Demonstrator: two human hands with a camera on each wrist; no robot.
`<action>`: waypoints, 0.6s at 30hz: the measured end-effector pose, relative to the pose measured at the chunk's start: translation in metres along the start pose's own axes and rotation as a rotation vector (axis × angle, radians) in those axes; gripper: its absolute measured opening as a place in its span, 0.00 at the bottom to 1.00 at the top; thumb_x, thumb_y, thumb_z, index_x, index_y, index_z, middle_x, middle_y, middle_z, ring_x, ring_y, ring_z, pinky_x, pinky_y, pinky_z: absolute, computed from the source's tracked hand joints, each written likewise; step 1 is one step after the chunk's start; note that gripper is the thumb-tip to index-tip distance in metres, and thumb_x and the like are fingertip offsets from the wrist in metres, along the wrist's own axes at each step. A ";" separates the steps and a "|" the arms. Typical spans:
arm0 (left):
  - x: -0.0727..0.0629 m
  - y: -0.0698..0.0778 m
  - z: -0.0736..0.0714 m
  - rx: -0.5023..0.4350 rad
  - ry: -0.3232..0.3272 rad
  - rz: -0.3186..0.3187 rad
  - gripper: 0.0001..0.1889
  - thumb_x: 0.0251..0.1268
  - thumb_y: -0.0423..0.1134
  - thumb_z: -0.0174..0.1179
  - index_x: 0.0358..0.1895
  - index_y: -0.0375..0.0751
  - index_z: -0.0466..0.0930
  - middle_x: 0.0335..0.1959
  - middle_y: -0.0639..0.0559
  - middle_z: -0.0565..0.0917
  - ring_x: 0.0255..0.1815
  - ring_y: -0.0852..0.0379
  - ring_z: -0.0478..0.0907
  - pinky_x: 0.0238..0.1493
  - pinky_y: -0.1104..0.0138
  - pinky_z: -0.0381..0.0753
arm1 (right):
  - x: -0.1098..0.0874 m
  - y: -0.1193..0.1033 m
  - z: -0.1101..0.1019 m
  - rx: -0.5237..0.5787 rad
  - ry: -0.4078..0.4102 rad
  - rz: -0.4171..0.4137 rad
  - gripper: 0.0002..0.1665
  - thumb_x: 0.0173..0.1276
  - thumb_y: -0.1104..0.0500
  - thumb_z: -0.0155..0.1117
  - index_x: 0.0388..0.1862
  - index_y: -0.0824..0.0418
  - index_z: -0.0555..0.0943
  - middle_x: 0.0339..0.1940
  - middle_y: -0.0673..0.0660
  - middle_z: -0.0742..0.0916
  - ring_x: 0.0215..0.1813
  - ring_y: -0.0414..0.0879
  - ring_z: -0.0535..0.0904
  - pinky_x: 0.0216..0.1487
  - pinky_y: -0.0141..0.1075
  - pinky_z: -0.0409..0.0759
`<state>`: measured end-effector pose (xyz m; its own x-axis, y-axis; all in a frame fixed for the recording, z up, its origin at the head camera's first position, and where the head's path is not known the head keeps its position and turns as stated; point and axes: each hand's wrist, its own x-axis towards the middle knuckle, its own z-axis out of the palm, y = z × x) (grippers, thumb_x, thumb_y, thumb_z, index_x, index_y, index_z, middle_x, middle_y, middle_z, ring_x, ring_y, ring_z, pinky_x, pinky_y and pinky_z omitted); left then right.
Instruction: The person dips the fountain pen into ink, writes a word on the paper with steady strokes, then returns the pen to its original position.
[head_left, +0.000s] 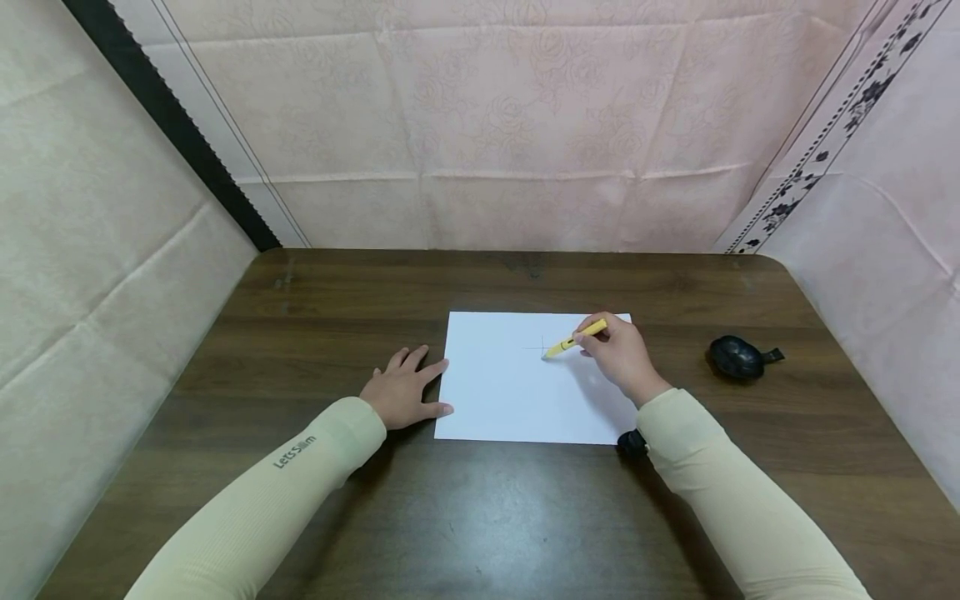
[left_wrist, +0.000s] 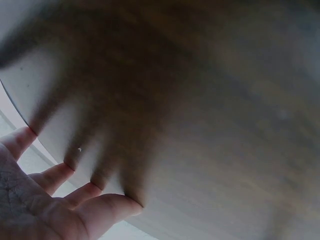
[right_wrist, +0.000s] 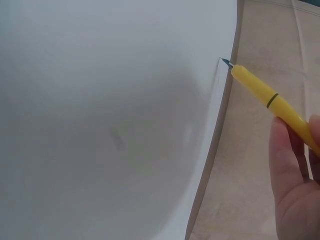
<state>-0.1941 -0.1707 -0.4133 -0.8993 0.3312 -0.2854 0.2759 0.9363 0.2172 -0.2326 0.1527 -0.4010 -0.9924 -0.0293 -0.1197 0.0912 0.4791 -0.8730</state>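
A white sheet of paper point(head_left: 495, 392) lies on the brown table. My right hand point(head_left: 624, 357) pinches a yellow fountain pen point(right_wrist: 257, 86) over the sheet's upper right part. In the right wrist view its dark nib point(right_wrist: 226, 62) meets the paper. Thin crossed lines point(head_left: 542, 347) show on the sheet beside the pen tip. My left hand point(head_left: 401, 396) rests flat on the table with fingers spread, the thumb and index fingertips at the sheet's left edge. Its palm and fingertips point(left_wrist: 131, 202) appear in the left wrist view, against the tabletop.
To the right of the sheet sits a glossy black rounded object point(head_left: 737, 358) with a short stem-like end. The wooden table point(head_left: 337, 292) has rounded far corners. Pale patterned cloth point(head_left: 525, 125) hangs behind it and at both sides. A small dark device point(head_left: 632, 443) shows under my right wrist.
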 end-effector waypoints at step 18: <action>0.002 -0.002 0.002 0.005 -0.001 0.001 0.40 0.64 0.64 0.56 0.76 0.55 0.56 0.77 0.39 0.51 0.76 0.34 0.46 0.62 0.32 0.58 | -0.004 -0.002 0.003 -0.024 -0.017 -0.026 0.09 0.71 0.63 0.59 0.47 0.66 0.77 0.50 0.63 0.81 0.48 0.53 0.80 0.53 0.44 0.81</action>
<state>-0.1958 -0.1721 -0.4157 -0.8988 0.3321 -0.2861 0.2783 0.9366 0.2130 -0.2282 0.1496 -0.4000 -0.9928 -0.0569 -0.1056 0.0633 0.4992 -0.8642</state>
